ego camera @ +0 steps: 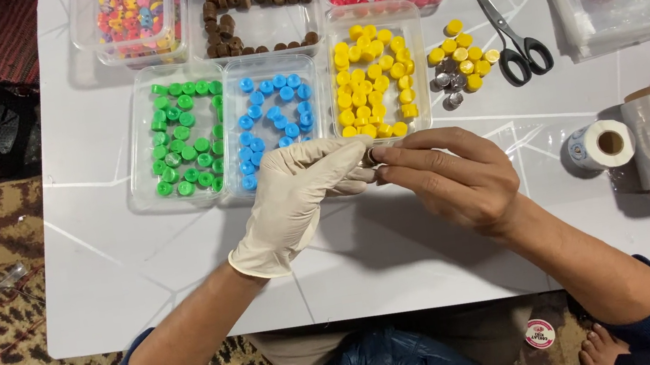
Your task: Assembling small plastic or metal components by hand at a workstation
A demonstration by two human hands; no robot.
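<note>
Both hands, gloved left (293,199) and bare right (447,178), pinching one small piece (370,157) (beside the yellow-cap tray (375,82)).

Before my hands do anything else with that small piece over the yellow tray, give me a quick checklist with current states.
1. Small piece pinched between both hands: ok.
2. Left hand gloved: ok.
3. Right hand gloved: not ok, bare.
4. Yellow tray within reach, just beyond the fingers: ok.
5. Loose yellow and silver pieces contained: not ok, they lie on the table beside the scissors.
6. What the pinched piece is: cannot tell, mostly hidden.
</note>
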